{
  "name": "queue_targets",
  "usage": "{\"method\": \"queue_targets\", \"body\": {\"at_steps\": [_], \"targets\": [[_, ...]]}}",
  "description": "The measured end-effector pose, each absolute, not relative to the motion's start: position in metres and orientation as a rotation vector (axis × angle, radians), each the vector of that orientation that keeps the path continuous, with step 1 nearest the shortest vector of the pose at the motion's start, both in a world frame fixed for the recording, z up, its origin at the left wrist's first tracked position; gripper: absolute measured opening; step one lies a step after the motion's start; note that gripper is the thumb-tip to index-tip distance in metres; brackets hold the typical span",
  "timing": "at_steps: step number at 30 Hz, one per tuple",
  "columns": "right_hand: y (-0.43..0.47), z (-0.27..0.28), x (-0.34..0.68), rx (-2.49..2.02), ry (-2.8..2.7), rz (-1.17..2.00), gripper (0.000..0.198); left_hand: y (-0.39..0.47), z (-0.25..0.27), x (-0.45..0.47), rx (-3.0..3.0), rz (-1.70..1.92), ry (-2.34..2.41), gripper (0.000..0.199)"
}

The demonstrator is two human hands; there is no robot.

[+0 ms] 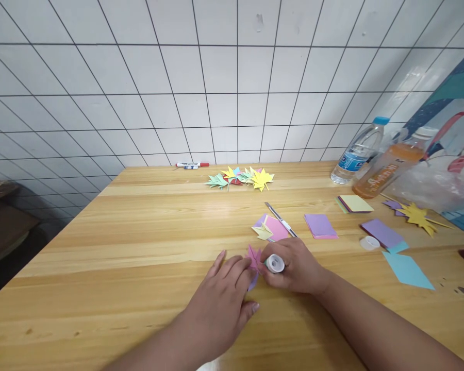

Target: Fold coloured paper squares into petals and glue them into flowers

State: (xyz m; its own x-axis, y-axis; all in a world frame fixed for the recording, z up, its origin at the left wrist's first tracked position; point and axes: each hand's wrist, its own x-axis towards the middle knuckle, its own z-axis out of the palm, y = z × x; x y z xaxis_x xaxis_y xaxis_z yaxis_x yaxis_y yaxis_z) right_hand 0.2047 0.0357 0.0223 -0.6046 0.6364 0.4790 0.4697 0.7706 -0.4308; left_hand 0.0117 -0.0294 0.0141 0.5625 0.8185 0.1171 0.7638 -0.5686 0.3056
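My right hand [294, 265] is closed round a glue stick [275, 264] whose round white base end points up toward me. Its lower end is hidden behind my fingers, close to a folded pink paper piece [253, 254] with pointed tips. Lying flat on the table, my left hand [226, 288] has its fingers stretched over the left side of that piece. A bit of purple paper [252, 282] shows below the pink one, between my hands. Just beyond them lie a folded cream paper piece [262, 231], a pink sheet [277, 228] and a box cutter [280, 219].
Paper leaves [261, 179] lie near the wall, with markers [192, 165] to their left. At right are purple squares [320, 225], a cream stack [355, 203], a white cap [370, 242], a blue sheet [408, 269], a yellow leaf [416, 217], a water bottle [358, 152] and an orange-drink bottle [392, 165].
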Motion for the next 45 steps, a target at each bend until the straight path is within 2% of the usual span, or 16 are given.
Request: {"method": "queue_targets", "body": {"at_steps": [3, 7, 12, 19, 31, 37, 45], "targets": [[0.038, 0.023, 0.209, -0.909, -2.099, 0.447, 0.013, -0.029, 0.016, 0.012, 2.567, 0.336, 1.324, 0.047], [0.043, 0.024, 0.215, -1.09, -1.917, 0.312, 0.016, -0.027, 0.019, 0.011, 2.569, 0.309, 1.275, 0.051], [0.042, 0.023, 0.21, -0.996, -2.114, 0.345, 0.012, -0.026, 0.017, 0.011, 2.59, 0.313, 1.27, 0.049], [0.04, 0.018, 0.201, -0.956, -2.322, 0.261, 0.018, -0.026, 0.018, 0.012, 2.578, 0.335, 1.266, 0.047], [0.045, 0.015, 0.201, -0.985, -2.294, 0.154, 0.016, -0.026, 0.019, 0.012, 2.581, 0.317, 1.273, 0.041], [0.045, 0.019, 0.208, -1.101, -2.037, 0.253, 0.01, -0.026, 0.017, 0.011, 2.53, 0.435, 1.252, 0.049], [0.042, 0.022, 0.207, -1.065, -2.099, 0.334, 0.008, -0.027, 0.017, 0.011, 2.561, 0.392, 1.265, 0.044]]}}
